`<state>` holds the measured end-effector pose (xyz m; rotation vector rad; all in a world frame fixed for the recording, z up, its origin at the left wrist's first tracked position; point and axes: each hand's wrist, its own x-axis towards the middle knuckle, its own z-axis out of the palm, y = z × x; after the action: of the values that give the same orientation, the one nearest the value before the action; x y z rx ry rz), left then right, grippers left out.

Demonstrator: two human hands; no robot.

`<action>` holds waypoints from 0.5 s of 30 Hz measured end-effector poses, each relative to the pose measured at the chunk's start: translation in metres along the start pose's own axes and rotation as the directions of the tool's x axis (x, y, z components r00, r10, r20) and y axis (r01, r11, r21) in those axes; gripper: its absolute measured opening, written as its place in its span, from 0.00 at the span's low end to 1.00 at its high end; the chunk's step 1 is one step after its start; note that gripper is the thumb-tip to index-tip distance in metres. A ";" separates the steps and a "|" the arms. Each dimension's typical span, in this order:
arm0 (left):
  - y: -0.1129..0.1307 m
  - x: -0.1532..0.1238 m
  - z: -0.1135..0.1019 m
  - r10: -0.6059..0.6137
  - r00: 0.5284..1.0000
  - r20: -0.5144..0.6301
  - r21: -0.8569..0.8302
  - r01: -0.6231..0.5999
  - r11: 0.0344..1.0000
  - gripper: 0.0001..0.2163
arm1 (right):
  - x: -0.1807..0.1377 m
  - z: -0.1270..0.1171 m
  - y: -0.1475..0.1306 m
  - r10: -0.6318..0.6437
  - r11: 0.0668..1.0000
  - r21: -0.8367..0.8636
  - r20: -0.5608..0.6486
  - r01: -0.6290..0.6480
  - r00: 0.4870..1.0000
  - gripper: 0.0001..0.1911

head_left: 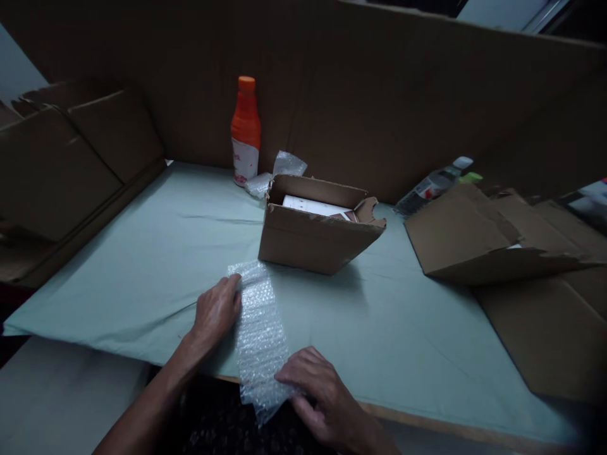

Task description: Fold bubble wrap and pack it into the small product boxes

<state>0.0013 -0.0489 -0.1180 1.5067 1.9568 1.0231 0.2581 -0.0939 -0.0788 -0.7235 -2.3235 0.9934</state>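
A clear strip of bubble wrap [260, 322] lies lengthwise across the near part of the table, and its crumpled lower end hangs past the front edge. My left hand [217, 309] is closed at the strip's upper left edge, fingers curled onto it. Down at the lower right, my right hand [320, 392] pinches the strip's edge between thumb and fingers. Just beyond the strip stands an open cardboard box [317, 237] with a white carton [313, 206] inside; the carton's lower part is hidden.
An orange-topped bottle [245, 133] and crumpled bubble wrap [289, 164] are behind the box. Larger cardboard boxes flank the pale green tablecloth [190, 215], left [57, 170] and right [465, 227]. A clear bottle [434, 186] leans at the back right. A cardboard wall [355, 95] closes the rear.
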 end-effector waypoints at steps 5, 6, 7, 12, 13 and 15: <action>-0.007 0.004 -0.017 -0.010 0.994 -0.105 -0.085 0.001 0.996 0.14 | -0.007 -0.002 -0.002 -0.005 0.998 0.054 -0.090 0.009 0.996 0.25; -0.009 0.007 -0.025 -0.001 0.990 -0.143 -0.067 -0.009 0.998 0.14 | -0.006 -0.003 -0.003 -0.008 0.997 0.072 -0.106 0.016 0.994 0.25; -0.011 0.012 -0.033 0.021 0.984 -0.180 -0.029 -0.027 0.999 0.13 | -0.004 -0.003 -0.005 -0.010 0.996 0.086 -0.120 0.021 0.993 0.25; -0.011 0.059 -0.065 0.194 0.947 -0.256 0.204 -0.144 0.968 0.13 | 0.025 0.012 -0.006 -0.050 0.997 0.055 -0.158 0.060 0.986 0.26; -0.010 0.072 -0.068 0.209 0.945 -0.252 0.217 -0.155 0.964 0.13 | 0.034 0.018 -0.004 -0.070 0.997 0.020 -0.165 0.074 0.984 0.26; -0.010 0.097 -0.069 0.209 0.948 -0.242 0.217 -0.157 0.964 0.13 | 0.050 0.031 0.004 -0.109 0.992 -0.074 -0.166 0.098 0.980 0.27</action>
<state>-0.0840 0.0233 -0.0757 1.7649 2.1848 1.1919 0.2034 -0.0747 -0.0884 -0.6776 -2.2285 0.7820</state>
